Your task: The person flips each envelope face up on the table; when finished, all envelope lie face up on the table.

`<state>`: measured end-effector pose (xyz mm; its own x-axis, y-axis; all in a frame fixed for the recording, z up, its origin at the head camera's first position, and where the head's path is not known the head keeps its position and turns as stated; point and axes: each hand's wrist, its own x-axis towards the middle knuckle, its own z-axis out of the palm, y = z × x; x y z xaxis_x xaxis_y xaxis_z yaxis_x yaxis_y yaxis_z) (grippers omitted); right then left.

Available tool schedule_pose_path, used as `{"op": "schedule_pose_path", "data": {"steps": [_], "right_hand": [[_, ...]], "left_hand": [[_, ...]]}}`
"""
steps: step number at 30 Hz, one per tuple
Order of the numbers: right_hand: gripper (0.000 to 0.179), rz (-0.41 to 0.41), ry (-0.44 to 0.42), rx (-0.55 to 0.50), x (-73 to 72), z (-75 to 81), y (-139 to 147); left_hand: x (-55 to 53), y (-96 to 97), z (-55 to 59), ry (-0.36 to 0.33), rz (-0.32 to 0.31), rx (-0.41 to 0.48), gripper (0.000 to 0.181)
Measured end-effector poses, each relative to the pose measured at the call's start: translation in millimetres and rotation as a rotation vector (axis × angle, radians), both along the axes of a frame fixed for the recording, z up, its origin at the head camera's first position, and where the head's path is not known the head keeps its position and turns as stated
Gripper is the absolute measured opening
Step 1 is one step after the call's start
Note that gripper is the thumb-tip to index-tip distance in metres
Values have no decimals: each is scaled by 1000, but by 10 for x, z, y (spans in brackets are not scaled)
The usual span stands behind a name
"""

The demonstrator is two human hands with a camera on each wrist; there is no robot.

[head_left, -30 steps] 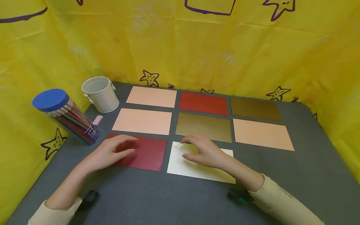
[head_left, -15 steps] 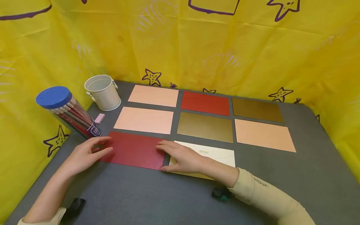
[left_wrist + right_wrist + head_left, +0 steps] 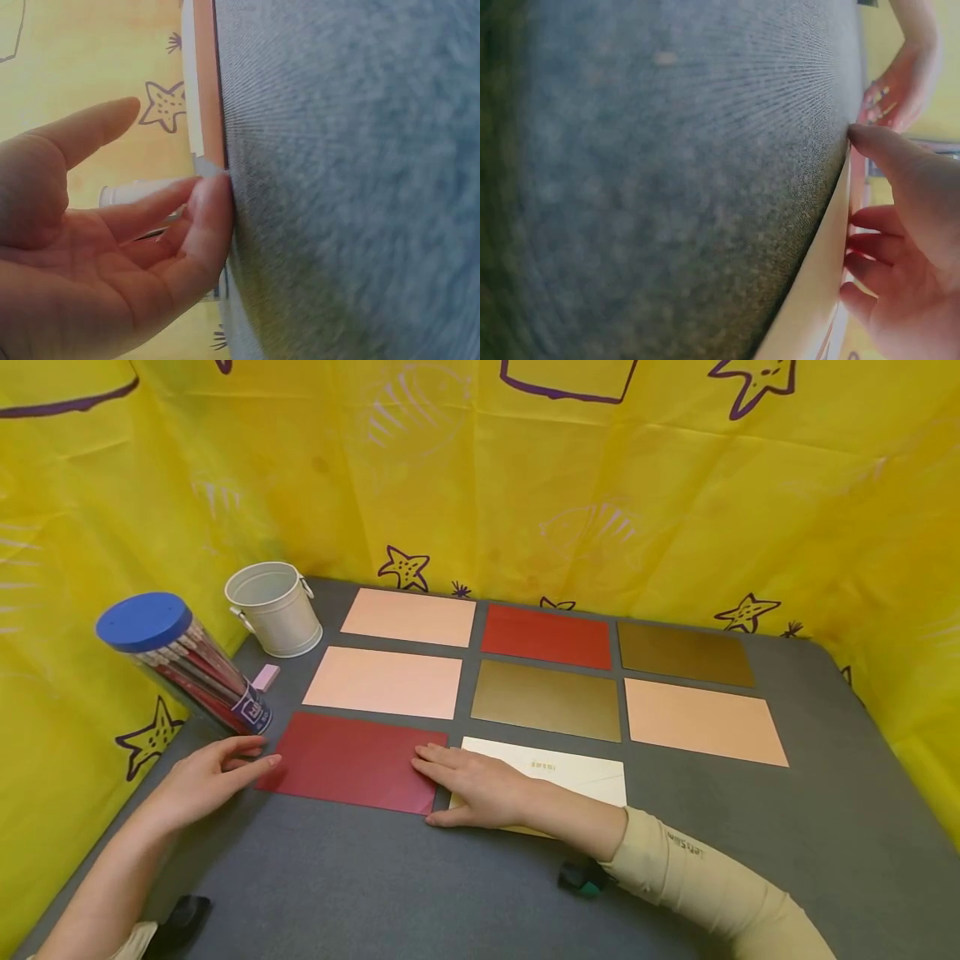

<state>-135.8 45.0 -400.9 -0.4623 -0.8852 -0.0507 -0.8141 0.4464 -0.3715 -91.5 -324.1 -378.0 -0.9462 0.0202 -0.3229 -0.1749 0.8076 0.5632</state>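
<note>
In the head view my left hand [image 3: 197, 783] is at the left edge of a dark red envelope [image 3: 352, 762], its fingertips right at the near-left side. The left wrist view shows the left hand [image 3: 142, 247] with fingers bent and thumb apart, low over the grey cloth. My right hand [image 3: 480, 787] lies across the left part of a cream envelope [image 3: 577, 772] with a diagonal flap line and small print. Its extended fingers reach the red envelope's right edge. Seen from the right wrist, the fingers and thumb of the right hand [image 3: 922, 240] are spread at the envelopes' edges.
Beyond are two rows of flat envelopes: pale pink [image 3: 382, 682], bright red [image 3: 547, 637], gold [image 3: 546, 700] and others. At the left stand a blue-lidded tub of pencils [image 3: 198, 668] and a white bucket [image 3: 276, 614], with a pink eraser [image 3: 266, 677] between them.
My left hand has moved left from over the dark red envelope to its left edge. The right hand has moved left over the cream envelope to the red one's right edge.
</note>
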Motion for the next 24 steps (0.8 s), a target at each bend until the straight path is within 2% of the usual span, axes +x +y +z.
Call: {"op": "schedule_pose_path", "data": {"steps": [5, 9, 13, 19, 24], "right_hand": [[75, -13, -12, 28, 6, 16, -18], [75, -22, -18, 44, 7, 14, -26], [75, -25, -17, 42, 5, 13, -28], [75, -27, 8, 36, 3, 29, -48], [75, -37, 43, 37, 10, 36, -76]], "left_hand": [[-23, -9, -14, -72, 16, 147, 75], [-32, -28, -35, -85, 24, 198, 72], [-36, -44, -60, -61, 23, 230, 67], [-33, -52, -71, -12, 57, 285, 62], [-31, -65, -85, 35, 86, 376, 61]]}}
